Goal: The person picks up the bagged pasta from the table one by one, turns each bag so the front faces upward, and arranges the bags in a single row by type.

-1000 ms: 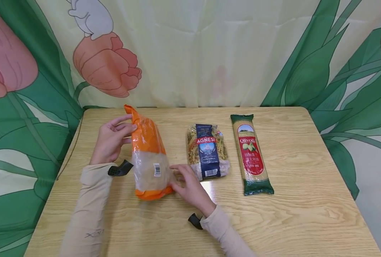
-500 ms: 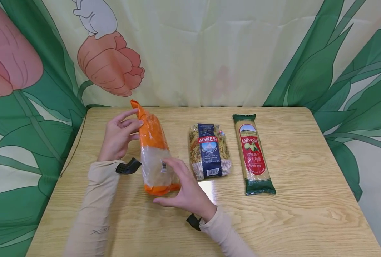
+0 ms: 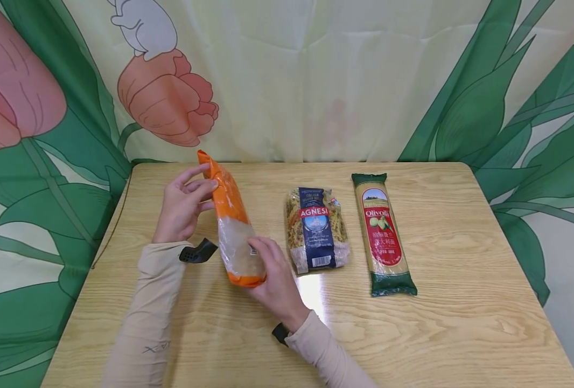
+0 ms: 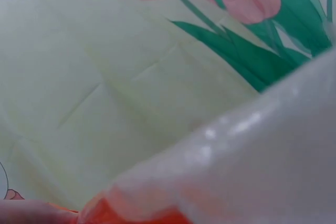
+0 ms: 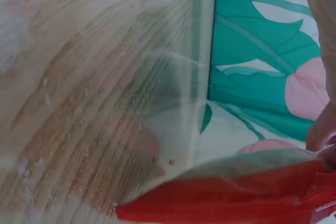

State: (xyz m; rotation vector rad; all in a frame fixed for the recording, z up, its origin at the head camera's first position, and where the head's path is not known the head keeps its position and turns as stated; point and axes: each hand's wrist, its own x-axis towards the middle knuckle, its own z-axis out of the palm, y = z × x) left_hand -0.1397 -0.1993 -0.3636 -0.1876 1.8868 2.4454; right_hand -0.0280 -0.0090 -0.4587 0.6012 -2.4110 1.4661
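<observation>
An orange plastic bag with a clear middle and pale contents stands tilted, partly side-on, at the left of the table. My left hand pinches its upper left edge between thumb and fingers. Lower down, my right hand grips the bottom right corner, fingers over the barcode side and thumb near the base. What fills the bag I cannot tell. The left wrist view has the bag's shiny clear side close up and blurred. In the right wrist view its orange end runs up to the left hand.
Right of the bag, a blue-labelled bag of spiral pasta lies flat on the wooden table. Further right is a long green-ended pack of spaghetti. A flower-print curtain hangs behind the table's back edge.
The bag has shifted slightly right and turned more edge-on. My right hand let go of its lower side, spread wide, then took hold of the bottom corner. The left hand keeps its pinch.
</observation>
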